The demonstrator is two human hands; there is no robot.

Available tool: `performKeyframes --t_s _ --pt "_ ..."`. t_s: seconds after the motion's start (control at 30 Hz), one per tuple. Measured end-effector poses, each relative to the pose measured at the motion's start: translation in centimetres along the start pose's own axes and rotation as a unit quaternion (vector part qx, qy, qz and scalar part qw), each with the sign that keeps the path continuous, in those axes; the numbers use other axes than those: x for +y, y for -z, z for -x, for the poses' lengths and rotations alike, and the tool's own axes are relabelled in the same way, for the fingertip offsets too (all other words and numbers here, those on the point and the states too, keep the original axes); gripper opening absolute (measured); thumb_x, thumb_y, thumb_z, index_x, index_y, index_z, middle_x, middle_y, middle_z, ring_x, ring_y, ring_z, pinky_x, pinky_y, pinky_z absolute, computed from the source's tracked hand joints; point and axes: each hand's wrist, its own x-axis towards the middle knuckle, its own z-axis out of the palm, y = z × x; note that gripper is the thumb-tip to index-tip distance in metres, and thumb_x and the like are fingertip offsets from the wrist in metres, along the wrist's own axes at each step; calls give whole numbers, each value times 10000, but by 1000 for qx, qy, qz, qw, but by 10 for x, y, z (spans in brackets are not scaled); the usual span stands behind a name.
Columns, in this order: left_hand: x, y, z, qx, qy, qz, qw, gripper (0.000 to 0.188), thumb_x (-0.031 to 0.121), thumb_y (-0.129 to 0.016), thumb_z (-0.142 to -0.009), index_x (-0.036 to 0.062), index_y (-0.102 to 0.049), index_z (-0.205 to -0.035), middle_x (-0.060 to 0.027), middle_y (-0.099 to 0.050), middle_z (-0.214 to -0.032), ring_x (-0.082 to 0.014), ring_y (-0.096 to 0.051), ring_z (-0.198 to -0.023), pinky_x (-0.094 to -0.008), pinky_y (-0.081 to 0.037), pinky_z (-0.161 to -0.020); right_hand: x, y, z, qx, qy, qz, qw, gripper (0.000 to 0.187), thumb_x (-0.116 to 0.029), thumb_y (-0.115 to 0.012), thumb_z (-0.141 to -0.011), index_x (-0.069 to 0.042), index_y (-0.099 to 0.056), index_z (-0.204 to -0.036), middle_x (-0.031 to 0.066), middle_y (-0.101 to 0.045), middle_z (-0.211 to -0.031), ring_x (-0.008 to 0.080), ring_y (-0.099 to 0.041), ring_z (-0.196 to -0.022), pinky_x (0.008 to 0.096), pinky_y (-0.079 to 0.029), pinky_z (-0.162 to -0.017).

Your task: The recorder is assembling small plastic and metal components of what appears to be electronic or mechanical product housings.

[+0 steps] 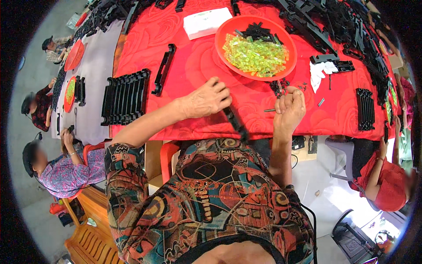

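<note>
My left hand [208, 97] grips a long black plastic strip [235, 123] that slants down toward my lap. My right hand [289, 105] is closed in a fist around a thin tool [279, 86] whose tip pokes up toward the plate. Between the hands a small metal pin [269, 110] lies on the red tablecloth [184, 66]. Just beyond them stands a round red plate [228, 31] holding several yellow-green translucent pieces [255, 55] and a few black parts [257, 31].
A stack of black strips [125, 97] and a single black strip [163, 69] lie to the left. A white box [206, 22], white cloth [320, 70], another black stack [365, 109] and a heap of black parts [334, 22] surround the plate. Other people sit at both sides.
</note>
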Motion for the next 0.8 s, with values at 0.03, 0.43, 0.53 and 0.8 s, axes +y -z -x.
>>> performKeyframes --t_s 0.03,0.43,0.53,0.8 --pt "3 0 2 -5 46 44 998 294 231 -632 -743 59 -557 -970 -77 -518 -907 -231 -490 -894 -383 -386 -800 -2 0 -1 1 5 -7 1000 221 -153 -397 -972 8 -530 -900 -50 -258 -533 42 -233 -403 221 -230 -351" --pt "56 -26 6 22 312 135 940 365 273 -748 -676 36 -595 -909 -97 -547 -831 -271 -495 -827 -391 -377 -702 5 -1 1 -16 10 -54 998 218 -162 -388 -974 7 -507 -905 -51 -235 -534 42 -211 -407 225 -224 -359" --pt "61 -28 7 60 324 140 934 382 245 -744 -680 35 -605 -967 -101 -546 -877 -273 -502 -850 -394 -389 -727 14 -6 3 -4 4 -51 999 214 -160 -392 -971 7 -505 -900 -49 -232 -527 45 -211 -405 229 -224 -356" --pt "71 -26 13 149 285 117 939 300 148 -708 -707 76 -631 -987 -87 -534 -1016 -260 -517 -922 -386 -424 -764 37 -15 9 -24 -11 -56 998 225 -176 -395 -973 -5 -521 -900 -49 -232 -528 55 -212 -407 231 -224 -373"
